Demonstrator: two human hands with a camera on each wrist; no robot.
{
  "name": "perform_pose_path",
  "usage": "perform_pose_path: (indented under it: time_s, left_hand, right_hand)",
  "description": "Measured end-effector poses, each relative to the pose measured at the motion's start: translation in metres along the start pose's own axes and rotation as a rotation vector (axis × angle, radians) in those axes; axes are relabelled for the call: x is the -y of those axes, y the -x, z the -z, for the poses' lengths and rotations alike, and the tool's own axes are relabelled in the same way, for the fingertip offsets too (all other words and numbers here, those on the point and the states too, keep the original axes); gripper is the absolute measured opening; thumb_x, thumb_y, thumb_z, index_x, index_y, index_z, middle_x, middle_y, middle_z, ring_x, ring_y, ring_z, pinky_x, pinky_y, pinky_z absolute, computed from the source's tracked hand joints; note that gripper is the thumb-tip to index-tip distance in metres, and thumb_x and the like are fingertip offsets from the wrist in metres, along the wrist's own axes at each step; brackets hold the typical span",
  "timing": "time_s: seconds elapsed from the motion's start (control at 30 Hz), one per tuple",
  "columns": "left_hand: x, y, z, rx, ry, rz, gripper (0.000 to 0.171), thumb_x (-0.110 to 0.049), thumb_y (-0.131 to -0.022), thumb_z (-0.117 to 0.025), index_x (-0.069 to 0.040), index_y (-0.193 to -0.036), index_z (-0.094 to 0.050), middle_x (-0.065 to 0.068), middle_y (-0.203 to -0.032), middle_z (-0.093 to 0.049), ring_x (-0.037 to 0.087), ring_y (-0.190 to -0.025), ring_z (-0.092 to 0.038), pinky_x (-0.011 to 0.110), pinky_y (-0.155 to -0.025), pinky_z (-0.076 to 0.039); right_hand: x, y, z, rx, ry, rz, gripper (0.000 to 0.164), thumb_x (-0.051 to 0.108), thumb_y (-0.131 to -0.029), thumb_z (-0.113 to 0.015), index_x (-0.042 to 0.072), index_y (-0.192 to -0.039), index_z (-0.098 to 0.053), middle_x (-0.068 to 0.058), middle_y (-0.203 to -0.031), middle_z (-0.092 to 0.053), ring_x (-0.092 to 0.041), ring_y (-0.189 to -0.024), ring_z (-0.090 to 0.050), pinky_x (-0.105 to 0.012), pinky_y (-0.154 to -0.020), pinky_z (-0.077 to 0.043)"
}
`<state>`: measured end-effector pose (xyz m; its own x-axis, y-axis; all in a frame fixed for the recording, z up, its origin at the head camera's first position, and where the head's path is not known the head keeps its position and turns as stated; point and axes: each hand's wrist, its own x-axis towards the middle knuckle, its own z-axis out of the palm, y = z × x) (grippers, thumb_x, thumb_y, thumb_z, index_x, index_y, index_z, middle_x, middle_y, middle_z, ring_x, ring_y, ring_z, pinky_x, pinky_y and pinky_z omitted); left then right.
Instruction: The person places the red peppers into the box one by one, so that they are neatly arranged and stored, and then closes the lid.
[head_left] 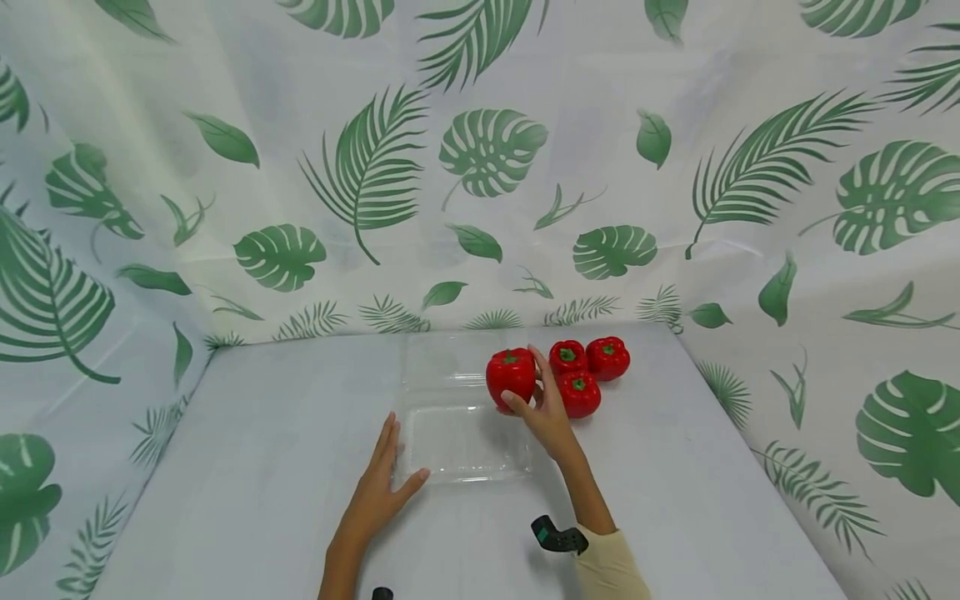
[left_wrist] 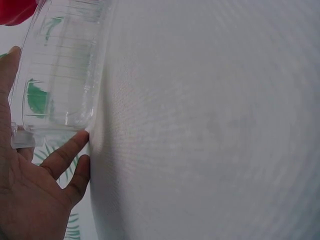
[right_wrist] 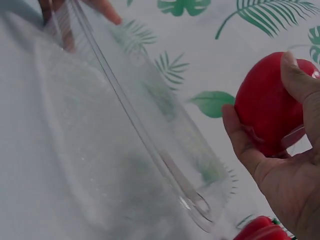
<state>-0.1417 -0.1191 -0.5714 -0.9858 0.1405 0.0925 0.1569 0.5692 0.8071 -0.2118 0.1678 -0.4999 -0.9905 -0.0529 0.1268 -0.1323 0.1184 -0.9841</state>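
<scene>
Red, glossy and plump, a green-stemmed bell pepper (head_left: 511, 377) is grasped by the right hand (head_left: 550, 417) over the right side of a clear, thin plastic container (head_left: 468, 446). The left hand (head_left: 381, 492), fingers extended, touches its opposite side. Three peppers (head_left: 579, 395) cluster rightward on the white worktop (head_left: 262, 467).

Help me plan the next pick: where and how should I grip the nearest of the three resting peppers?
Probably grip the nearest pepper round its bulging left and right sides, coming from the near side; the other two peppers crowd its far side.
</scene>
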Motion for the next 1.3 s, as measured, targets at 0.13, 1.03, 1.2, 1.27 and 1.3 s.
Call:
perform_pose_path:
  time_s: [0.13,1.03,1.2,1.27,1.3]
  left_hand:
    - [0.001,0.0,0.0,-0.014,0.01,-0.005,0.098,-0.048,-0.086,-0.07,-0.017,-0.158,-0.012,0.003,-0.166,-0.007,0.032,-0.141,-0.041,0.058,-0.114,-0.031]
    - [0.001,-0.001,-0.003,-0.009,0.031,0.023,0.094,-0.047,-0.087,-0.069,-0.022,-0.158,-0.013,-0.01,-0.166,-0.006,0.031,-0.143,-0.039,0.061,-0.111,-0.033]
    - [0.001,-0.001,-0.002,-0.015,0.02,0.025,0.094,-0.046,-0.086,-0.07,-0.022,-0.158,-0.014,-0.01,-0.166,-0.007,0.031,-0.146,-0.033,0.061,-0.111,-0.032]
    - [0.001,0.0,-0.002,-0.017,0.018,0.025,0.094,-0.045,-0.086,-0.07,-0.021,-0.158,-0.015,-0.009,-0.166,-0.008,0.03,-0.147,-0.03,0.061,-0.111,-0.032]
    - [0.001,0.0,-0.002,-0.017,0.02,0.026,0.094,-0.045,-0.086,-0.07,-0.02,-0.158,-0.015,-0.008,-0.166,-0.008,0.03,-0.148,-0.029,0.061,-0.111,-0.032]
  right_hand:
    - [-0.005,-0.002,-0.01,0.039,-0.068,-0.036,0.088,0.016,-0.082,-0.078,0.038,-0.151,-0.027,-0.005,-0.145,-0.039,-0.03,-0.136,-0.04,-0.043,-0.094,-0.055]
    - [-0.026,-0.016,-0.084,0.22,0.405,-0.049,0.078,0.034,-0.077,-0.082,0.009,-0.14,-0.043,-0.015,-0.136,-0.052,-0.034,-0.125,-0.051,-0.051,-0.095,-0.054]
    - [-0.023,-0.016,-0.092,0.204,0.438,-0.049,0.078,0.035,-0.076,-0.083,0.01,-0.141,-0.046,-0.02,-0.132,-0.049,-0.037,-0.124,-0.051,-0.054,-0.093,-0.054]
    - [-0.024,-0.016,-0.095,0.202,0.44,-0.05,0.078,0.034,-0.076,-0.082,0.011,-0.141,-0.046,-0.019,-0.132,-0.049,-0.037,-0.124,-0.051,-0.054,-0.093,-0.054]
    - [-0.024,-0.016,-0.097,0.202,0.439,-0.051,0.078,0.034,-0.076,-0.082,0.012,-0.141,-0.046,-0.019,-0.132,-0.049,-0.036,-0.124,-0.05,-0.053,-0.093,-0.054]
